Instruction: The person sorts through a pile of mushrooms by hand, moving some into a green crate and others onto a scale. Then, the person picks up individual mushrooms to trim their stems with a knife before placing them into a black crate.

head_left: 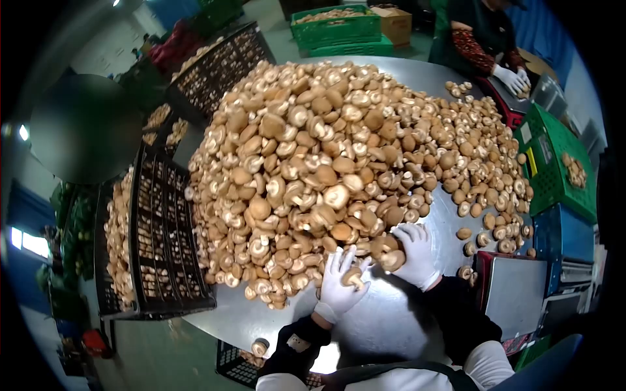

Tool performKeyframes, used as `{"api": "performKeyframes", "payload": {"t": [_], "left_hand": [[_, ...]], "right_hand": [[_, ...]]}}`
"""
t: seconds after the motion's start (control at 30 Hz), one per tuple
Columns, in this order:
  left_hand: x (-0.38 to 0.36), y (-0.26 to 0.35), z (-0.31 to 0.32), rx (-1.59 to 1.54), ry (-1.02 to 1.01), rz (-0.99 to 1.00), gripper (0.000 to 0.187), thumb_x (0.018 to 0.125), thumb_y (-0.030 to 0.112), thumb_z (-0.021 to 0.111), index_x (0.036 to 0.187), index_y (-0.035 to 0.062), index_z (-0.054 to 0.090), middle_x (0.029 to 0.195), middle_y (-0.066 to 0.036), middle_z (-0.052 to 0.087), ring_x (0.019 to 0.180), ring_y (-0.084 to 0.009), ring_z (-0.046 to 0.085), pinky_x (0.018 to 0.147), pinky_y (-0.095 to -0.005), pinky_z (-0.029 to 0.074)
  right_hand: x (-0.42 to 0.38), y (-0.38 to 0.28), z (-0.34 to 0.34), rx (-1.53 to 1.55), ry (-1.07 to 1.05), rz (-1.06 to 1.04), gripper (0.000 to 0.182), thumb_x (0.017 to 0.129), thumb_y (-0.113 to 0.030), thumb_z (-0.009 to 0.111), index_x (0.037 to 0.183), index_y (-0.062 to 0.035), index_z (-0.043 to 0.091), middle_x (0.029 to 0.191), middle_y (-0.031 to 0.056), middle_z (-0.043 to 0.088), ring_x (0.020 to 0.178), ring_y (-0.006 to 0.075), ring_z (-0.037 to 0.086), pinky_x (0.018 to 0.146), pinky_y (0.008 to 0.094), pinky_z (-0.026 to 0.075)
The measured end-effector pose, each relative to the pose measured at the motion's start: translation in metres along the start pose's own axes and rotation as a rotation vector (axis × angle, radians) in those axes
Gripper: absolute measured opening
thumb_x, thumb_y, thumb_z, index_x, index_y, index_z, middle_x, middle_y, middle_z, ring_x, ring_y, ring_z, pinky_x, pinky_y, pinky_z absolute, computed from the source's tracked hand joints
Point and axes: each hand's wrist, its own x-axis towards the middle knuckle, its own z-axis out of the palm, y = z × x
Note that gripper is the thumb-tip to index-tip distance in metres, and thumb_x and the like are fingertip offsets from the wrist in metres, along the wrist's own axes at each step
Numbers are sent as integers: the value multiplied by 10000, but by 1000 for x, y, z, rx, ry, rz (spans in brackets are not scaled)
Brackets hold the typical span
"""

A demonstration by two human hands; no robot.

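Observation:
A large heap of brown-capped shiitake mushrooms (293,150) covers much of the metal table (385,313). My left hand (340,287), in a white glove, is at the heap's near edge and holds a shiitake mushroom (353,279) against its palm, between thumb and fingers. To its right, my white-gloved right hand (418,255) is curled against a large shiitake mushroom (392,260), with another brown cap just behind it. The undersides of both hands' grips are partly hidden.
Black crates of mushrooms (169,241) stand along the left side. At the right are a scale (515,293) and a green crate (554,156). A co-worker's gloved hands (514,79) work over another scale at the far right. Green crates (336,29) sit behind the table.

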Motion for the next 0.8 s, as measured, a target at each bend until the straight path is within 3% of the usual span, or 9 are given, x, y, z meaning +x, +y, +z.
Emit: {"api": "performKeyframes", "payload": {"t": [0.17, 0.23, 0.33, 0.4, 0.5, 0.53, 0.63, 0.77, 0.8], "left_hand": [[-38, -5, -12, -134, 191, 55, 207, 678, 165, 728, 860, 88, 665, 898, -56, 661, 924, -278, 615, 874, -420, 483], [-56, -7, -23, -124, 415, -36, 180, 646, 44, 711, 812, 74, 646, 783, -26, 650, 867, -261, 626, 868, -401, 487], [-96, -22, -28, -60, 475, -192, 267, 677, 88, 697, 936, 70, 635, 955, -59, 641, 1014, -287, 575, 947, -456, 429], [-111, -21, -32, 164, 368, -599, 424, 702, 167, 696, 1096, 60, 587, 1234, -164, 523, 1200, -374, 434, 1020, -544, 324], [-118, -18, -11, 163, 263, -628, 539, 710, 248, 708, 1184, 54, 542, 1398, -254, 336, 1283, -462, 290, 1041, -601, 245], [-120, -17, -3, 123, 219, -633, 538, 731, 310, 700, 1190, 59, 573, 1388, -303, 334, 1234, -521, 315, 1045, -604, 233], [-126, -12, 29, -128, 225, -517, 545, 728, 320, 709, 1191, 67, 574, 1394, -300, 329, 1235, -504, 329, 1043, -598, 238], [-127, 9, 17, -256, 193, -447, 428, 738, 286, 697, 1108, 86, 620, 1352, -290, 360, 1190, -475, 378, 1011, -561, 298], [-129, 17, 4, -135, 135, -409, 362, 747, 188, 679, 1078, 46, 636, 1383, -294, 342, 1260, -460, 349, 1053, -523, 285]], "right_hand": [[27, -25, 13, 76, 17, 34, 842, 589, -256, 787, 1335, -86, 437, 1317, 171, 417, 1227, 393, 373, 1060, 491, 264], [31, -28, 29, 6, -56, 58, 921, 635, -364, 760, 1403, -60, 354, 1377, 194, 377, 1269, 423, 334, 1081, 519, 223], [39, -30, 46, -76, -106, 50, 991, 638, -512, 726, 1424, -71, 315, 1333, 195, 409, 1247, 440, 341, 1058, 569, 223], [36, -29, 42, -72, -176, 77, 913, 643, -502, 716, 1374, -67, 384, 1211, 173, 512, 1211, 425, 386, 1009, 533, 302], [21, -34, 27, -82, -252, -18, 724, 636, -458, 720, 1219, -72, 532, 1101, 147, 577, 1160, 359, 459, 948, 460, 376], [13, -37, 22, -157, -344, -43, 686, 643, -467, 713, 1189, -85, 549, 1093, 138, 576, 1144, 351, 468, 939, 454, 379], [-15, -46, 11, -43, -532, -11, 586, 667, -495, 682, 1107, -119, 599, 1080, 99, 572, 1076, 311, 502, 866, 467, 383], [-41, -44, -8, -8, -430, -141, 596, 649, -486, 702, 1122, -137, 605, 1154, 71, 551, 1107, 295, 480, 1008, 477, 284], [-40, -44, -13, 21, -405, -128, 595, 649, -478, 706, 1125, -136, 601, 1157, 75, 549, 1113, 301, 477, 1010, 476, 285]]}}
